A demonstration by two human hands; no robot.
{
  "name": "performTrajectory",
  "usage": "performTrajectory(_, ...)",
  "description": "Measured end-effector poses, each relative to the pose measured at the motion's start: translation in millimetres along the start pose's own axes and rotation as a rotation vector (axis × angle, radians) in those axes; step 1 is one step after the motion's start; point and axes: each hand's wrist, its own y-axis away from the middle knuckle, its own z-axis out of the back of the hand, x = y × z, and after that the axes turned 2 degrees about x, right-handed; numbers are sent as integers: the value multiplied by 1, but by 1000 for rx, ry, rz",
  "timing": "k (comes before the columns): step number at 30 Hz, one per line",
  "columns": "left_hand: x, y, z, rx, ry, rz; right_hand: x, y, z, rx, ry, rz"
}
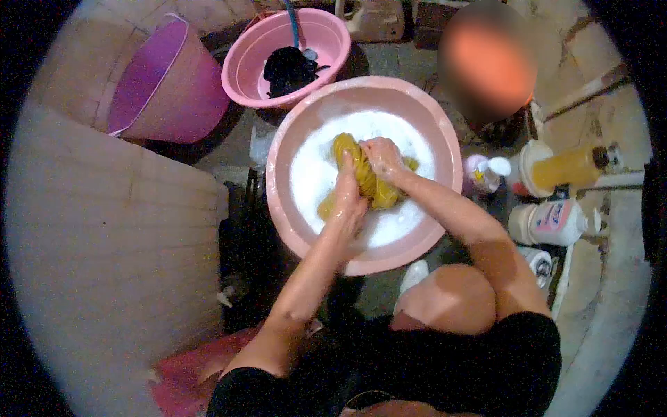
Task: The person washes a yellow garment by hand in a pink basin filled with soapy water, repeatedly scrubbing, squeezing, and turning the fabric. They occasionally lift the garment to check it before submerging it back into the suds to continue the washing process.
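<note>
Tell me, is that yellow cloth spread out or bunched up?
Bunched up: the yellow cloth is gathered in thick folds between the left hand and right hand, above white suds in the basin.

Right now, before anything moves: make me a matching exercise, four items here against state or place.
Items
1. yellow cloth
2. black cloth
3. large basin
4. purple bucket

State or place
A. left of the smaller pink basin
B. contains white suds
C. between left hand and right hand
D. inside the smaller pink basin

Pairs: 1-C, 2-D, 3-B, 4-A
</note>
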Motion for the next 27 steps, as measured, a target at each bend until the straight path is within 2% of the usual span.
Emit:
performTrajectory(1, -3, -1, 7, 1, -7, 5, 21, 19, 18, -40, -37, -48)
performTrajectory(3, -14, -8, 23, -25, 73, -64, 64, 50, 19, -162, -126, -6)
performTrajectory(4, -32, -1, 21, 38, 50, 20, 80, 70, -5, -363, -235, 279)
performTrajectory(5, -40, 19, 7, 284, 225, 113, 89, 81, -1, -275, -302, 524)
performTrajectory(6, -32, 4, 34, 136, -316, -35, 96, 93, 0, -146, -383, 760)
performTrajectory(7, -28, -3, 36, 77, -585, -127, 79, 83, 5, -143, -383, 765)
performTrajectory(8, -25, -10, 37, -9, -856, -205, 61, 54, 17, -116, -119, 524)
performTrajectory(9, -19, 6, 10, -35, -399, -122, 39, 30, 21, -87, 124, 268)
performTrajectory(10, -16, 20, -6, -64, 67, -27, 17, 15, 27, 46, 70, 104)
performTrajectory(11, -23, 25, -11, -61, 57, -21, -1, 3, 31, 172, 15, -63)
performTrajectory(12, -30, 24, -17, -11, 83, -118, -9, -5, 34, 163, 24, -70)
performTrajectory(13, -35, 26, -18, 25, 128, -214, -16, -7, 35, 177, -267, -39)
performTrajectory(14, -55, 25, -12, 43, 124, -227, -22, 0, 30, 203, -565, -13)
performTrajectory(15, -73, 4, 10, 59, 146, -246, -22, 12, 46, 427, -762, -146)
performTrajectory(16, -90, -6, 17, -1, 116, -326, -20, 22, 64, 613, -690, -189)
performTrajectory(17, -104, -6, 20, 33, 120, -343, -22, 33, 75, 800, -612, -232)
performTrajectory(18, -113, -11, 28, 9, 69, -392, -31, 40, 73, 800, -608, -228)
performTrajectory(20, -117, -19, 32, -10, 19, -441, -48, 49, 63, 623, 46, 383)
performTrajectory(21, -115, -18, 31, 20, -53, -422, -43, 54, 66, 628, 45, 380)
performTrajectory(23, -107, -15, 29, 46, -122, -398, -19, 62, 86, 465, -739, 10)
performTrajectory(24, -101, -13, 28, -98, -348, -374, -18, 55, 98, 428, -803, -94)
performTrajectory(25, -95, -9, 23, -240, -569, -353, -8, 55, 104, 252, -1066, -157)
performTrajectory(27, -81, 5, 12, -188, -513, -138, 0, 32, 125, 12, -993, 74)
